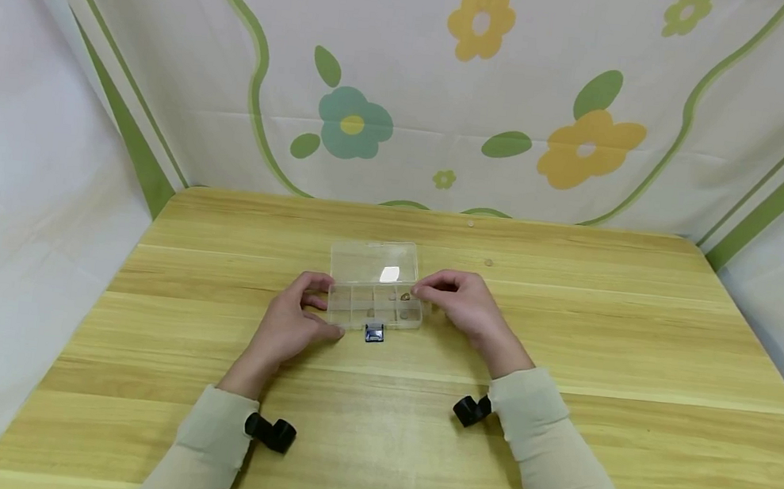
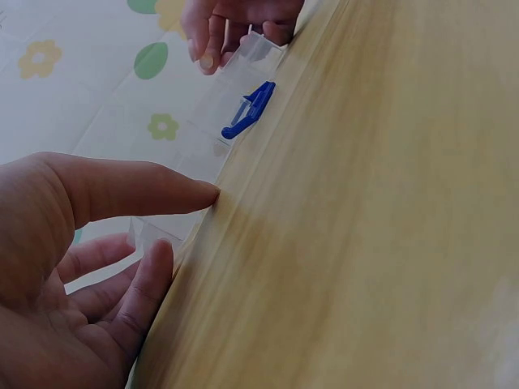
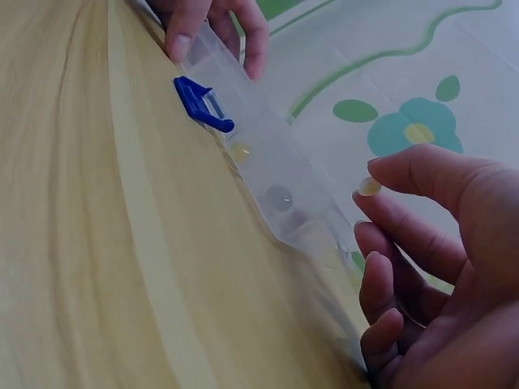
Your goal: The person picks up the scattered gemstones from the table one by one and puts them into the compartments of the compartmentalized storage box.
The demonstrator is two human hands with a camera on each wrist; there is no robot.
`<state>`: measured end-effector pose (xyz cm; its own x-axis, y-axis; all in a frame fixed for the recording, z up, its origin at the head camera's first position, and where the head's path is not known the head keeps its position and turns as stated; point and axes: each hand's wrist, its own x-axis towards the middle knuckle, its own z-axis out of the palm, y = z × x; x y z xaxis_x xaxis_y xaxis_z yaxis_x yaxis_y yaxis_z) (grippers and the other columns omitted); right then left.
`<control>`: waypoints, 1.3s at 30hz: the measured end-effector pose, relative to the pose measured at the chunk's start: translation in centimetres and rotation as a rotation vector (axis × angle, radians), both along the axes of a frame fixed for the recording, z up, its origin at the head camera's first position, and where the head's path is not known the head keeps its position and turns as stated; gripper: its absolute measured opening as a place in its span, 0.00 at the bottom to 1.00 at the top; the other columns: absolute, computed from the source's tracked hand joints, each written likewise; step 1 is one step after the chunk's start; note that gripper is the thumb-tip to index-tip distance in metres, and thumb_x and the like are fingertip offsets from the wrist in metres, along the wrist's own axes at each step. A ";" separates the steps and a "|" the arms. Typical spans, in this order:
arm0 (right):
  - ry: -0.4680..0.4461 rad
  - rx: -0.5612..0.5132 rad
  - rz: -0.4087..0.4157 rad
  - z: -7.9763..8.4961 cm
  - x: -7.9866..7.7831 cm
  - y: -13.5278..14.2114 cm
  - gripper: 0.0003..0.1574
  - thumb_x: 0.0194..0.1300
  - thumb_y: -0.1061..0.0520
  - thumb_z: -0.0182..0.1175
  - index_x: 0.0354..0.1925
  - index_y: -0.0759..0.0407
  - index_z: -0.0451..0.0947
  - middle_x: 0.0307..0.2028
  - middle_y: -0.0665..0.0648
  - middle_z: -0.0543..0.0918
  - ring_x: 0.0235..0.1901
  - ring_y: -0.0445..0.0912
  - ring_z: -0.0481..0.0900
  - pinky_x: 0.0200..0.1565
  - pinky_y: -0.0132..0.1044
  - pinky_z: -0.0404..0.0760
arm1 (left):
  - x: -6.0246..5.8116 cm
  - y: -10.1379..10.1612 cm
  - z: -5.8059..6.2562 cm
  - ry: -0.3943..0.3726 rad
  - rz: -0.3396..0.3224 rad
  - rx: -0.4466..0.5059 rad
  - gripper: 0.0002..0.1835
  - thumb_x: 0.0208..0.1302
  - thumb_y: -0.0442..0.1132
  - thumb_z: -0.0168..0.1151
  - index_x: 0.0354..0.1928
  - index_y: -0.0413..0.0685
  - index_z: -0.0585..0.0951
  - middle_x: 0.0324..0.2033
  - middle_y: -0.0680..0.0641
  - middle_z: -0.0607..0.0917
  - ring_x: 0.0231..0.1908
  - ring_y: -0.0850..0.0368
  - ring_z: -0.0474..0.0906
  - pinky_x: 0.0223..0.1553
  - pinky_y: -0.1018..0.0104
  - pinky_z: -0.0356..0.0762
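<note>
Our right hand point(image 1: 463, 301) is pinching a small, round, yellowish bead point(image 3: 369, 187) while our left hand point(image 1: 289, 324) is loosely gripping a clear, rectangular plastic box point(image 1: 360, 317).

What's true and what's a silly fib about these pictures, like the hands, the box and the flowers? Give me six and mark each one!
1. The left hand is touching the clear box. True.
2. The box is closed up. False: its lid is open.
3. The box has a blue clasp. True.
4. The right hand is holding nothing. False: it pinches a small round piece.
5. The cloth behind the table has flowers on it. True.
6. All the flowers are pink. False: they are yellow-orange, blue-green and green.
</note>
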<state>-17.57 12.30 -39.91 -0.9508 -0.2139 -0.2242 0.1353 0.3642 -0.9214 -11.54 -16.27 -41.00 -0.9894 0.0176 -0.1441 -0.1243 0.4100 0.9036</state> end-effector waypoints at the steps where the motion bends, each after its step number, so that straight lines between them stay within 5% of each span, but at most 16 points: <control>1: 0.003 -0.001 0.003 0.0 0.0 -0.1 0.14 0.70 0.50 0.73 0.49 0.56 0.91 0.53 0.55 0.89 0.52 0.49 0.77 0.51 0.40 0.73 | 0.0 0.0 0.0 0.001 0.001 -0.002 0.41 0.51 0.27 0.80 0.69 0.50 0.76 0.65 0.45 0.80 0.57 0.48 0.76 0.56 0.59 0.80; 11: 0.026 -0.047 0.001 0.1 0.4 -1.8 0.11 0.69 0.52 0.74 0.47 0.54 0.91 0.46 0.54 0.88 0.42 0.48 0.76 0.38 0.35 0.75 | 0.1 -0.2 0.0 -0.001 -0.001 -0.013 0.41 0.52 0.27 0.81 0.69 0.50 0.76 0.65 0.45 0.80 0.57 0.47 0.77 0.56 0.58 0.80; 39: 0.276 0.142 0.066 0.5 0.8 -6.0 0.03 0.66 0.55 0.75 0.38 0.51 0.92 0.41 0.51 0.87 0.36 0.47 0.78 0.39 0.37 0.78 | 0.1 -0.1 0.3 0.013 -0.014 -0.017 0.40 0.52 0.30 0.82 0.68 0.49 0.76 0.65 0.43 0.81 0.58 0.46 0.78 0.55 0.62 0.81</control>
